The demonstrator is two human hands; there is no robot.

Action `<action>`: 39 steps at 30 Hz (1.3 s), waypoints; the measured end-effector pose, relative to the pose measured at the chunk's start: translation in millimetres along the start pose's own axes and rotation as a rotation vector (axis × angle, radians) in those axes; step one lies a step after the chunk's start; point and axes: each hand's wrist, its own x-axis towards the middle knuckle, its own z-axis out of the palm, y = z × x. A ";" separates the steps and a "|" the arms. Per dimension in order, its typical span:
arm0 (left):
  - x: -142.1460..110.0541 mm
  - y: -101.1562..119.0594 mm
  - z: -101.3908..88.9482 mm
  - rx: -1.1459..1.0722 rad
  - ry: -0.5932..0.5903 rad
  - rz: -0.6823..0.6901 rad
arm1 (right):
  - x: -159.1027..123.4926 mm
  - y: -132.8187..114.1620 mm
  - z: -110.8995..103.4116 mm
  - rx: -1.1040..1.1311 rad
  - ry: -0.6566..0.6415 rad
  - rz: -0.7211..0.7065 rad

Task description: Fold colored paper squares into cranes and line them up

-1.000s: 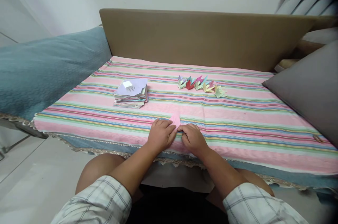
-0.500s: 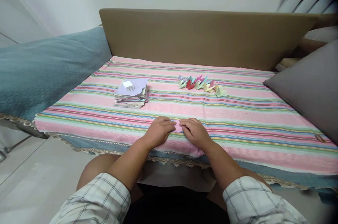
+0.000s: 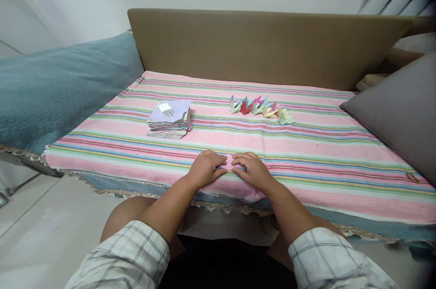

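A small piece of pink folded paper lies on the striped cloth near the seat's front edge. My left hand grips its left side, thumb stretched along the near edge and fingers on top. From the right, my right hand holds the other side in the same way. Only the middle of the paper shows between my fingertips; its ends are hidden under them. Beyond my hands, several folded paper cranes in many colours stand close together in two rows.
Left of the cranes sits a stack of coloured paper squares with a white plug adapter on top. A grey cushion leans at the right, near a small brown object. The brown backrest closes off the rear.
Both thumbs have shifted toward me, to the paper's near edge, and more of its middle shows between my hands. The cranes and the stack stay where they were.
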 end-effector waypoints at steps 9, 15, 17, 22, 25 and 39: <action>3.0 0.9 2.2 0.003 0.011 -0.036 | 1.3 1.2 1.3 0.038 0.037 -0.006; 3.6 2.8 1.3 0.018 0.007 -0.035 | 1.3 1.8 1.8 0.041 0.034 0.000; 3.1 3.3 1.7 0.039 0.012 -0.047 | 1.7 0.0 2.0 0.038 0.034 0.017; 1.8 4.0 5.0 0.080 0.040 -0.050 | 3.6 -6.8 3.7 0.001 0.050 0.085; 2.3 5.2 7.6 0.083 0.060 -0.067 | 5.0 -9.7 5.3 0.001 0.081 0.116; 7.1 8.4 16.9 0.010 0.134 -0.249 | 8.8 -11.0 15.8 0.026 0.207 0.191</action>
